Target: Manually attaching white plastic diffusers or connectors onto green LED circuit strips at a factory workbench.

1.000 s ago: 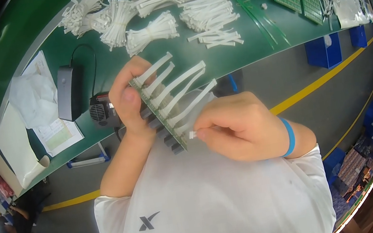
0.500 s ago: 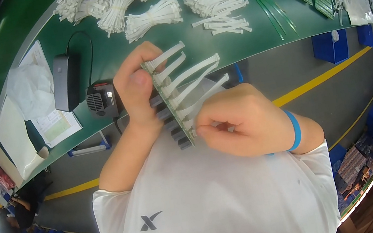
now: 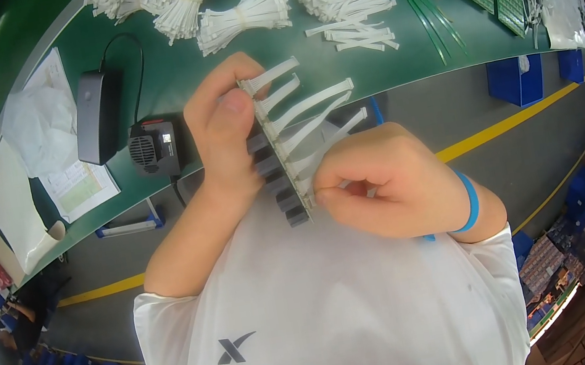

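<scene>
Green counter (image 3: 172, 86) runs ahead of the left hand (image 3: 226, 132) and right hand (image 3: 395, 185), carrying white cable bundles (image 3: 246, 18) beyond the left. Between the two hands tilts a circuit board (image 3: 275, 141), its upper end gripped by the left — the right is pinched narrow at the lower end, its contents hidden — with white cables (image 3: 313, 99) jutting out above the right.

Your board (image 3: 272, 132) looks like hard, smooth plastic w/ matt blk plastic blocks (image 3: 286, 199); ribbons (image 3: 313, 99) are thin, satiny plastic. Your counter (image 3: 366, 66): smooth grn top, slight sheen. Your shirt (image 3: 330, 315): soft matt cloth. Wristband (image 3: 471, 203): smooth, rubbery. Bag (image 3: 42, 120) on L: crinkled plastic film; sheet (image 3: 81, 188) nr it: matt paper.
</scene>
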Motion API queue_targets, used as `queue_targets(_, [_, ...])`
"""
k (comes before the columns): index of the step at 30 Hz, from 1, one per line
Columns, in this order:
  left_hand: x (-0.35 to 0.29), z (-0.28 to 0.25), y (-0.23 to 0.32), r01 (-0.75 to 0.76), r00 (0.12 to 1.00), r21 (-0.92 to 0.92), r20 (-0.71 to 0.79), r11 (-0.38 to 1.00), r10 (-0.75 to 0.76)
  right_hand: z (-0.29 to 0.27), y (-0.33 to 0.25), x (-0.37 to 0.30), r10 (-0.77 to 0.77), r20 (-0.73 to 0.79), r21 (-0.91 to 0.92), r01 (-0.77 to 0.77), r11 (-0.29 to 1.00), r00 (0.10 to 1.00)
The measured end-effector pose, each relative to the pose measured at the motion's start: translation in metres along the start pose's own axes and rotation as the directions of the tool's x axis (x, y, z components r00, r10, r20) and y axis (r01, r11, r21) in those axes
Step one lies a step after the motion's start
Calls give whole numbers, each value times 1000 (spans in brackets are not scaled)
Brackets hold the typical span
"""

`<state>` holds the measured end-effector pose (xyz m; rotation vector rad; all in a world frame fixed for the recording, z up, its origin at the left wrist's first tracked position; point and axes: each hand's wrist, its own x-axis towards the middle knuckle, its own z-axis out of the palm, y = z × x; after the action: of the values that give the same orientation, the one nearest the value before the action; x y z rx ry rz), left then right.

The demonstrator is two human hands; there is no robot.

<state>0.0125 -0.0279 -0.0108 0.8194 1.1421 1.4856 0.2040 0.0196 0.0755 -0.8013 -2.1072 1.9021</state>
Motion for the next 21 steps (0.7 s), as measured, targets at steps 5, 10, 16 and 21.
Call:
queue_targets(5, [1,0,1,-17,999,-3,36,1000,17,0,-2,1,-18,8,-20,18,1000,1000])
queue_targets(10, [1,4,5,7,1000,-12,5,1000,-7,-2,1,2,-69,43,-65,71,995,997])
queue_targets(16, [1,3,3,36,999,-49,18,998,-35,-2,0,3,-74,25,-71,75,995,997])
queue_targets(21, [2,3,-1,11,1000,-41,10,999,-11,-1,-3,6,10,37,-33,-8,999,999])
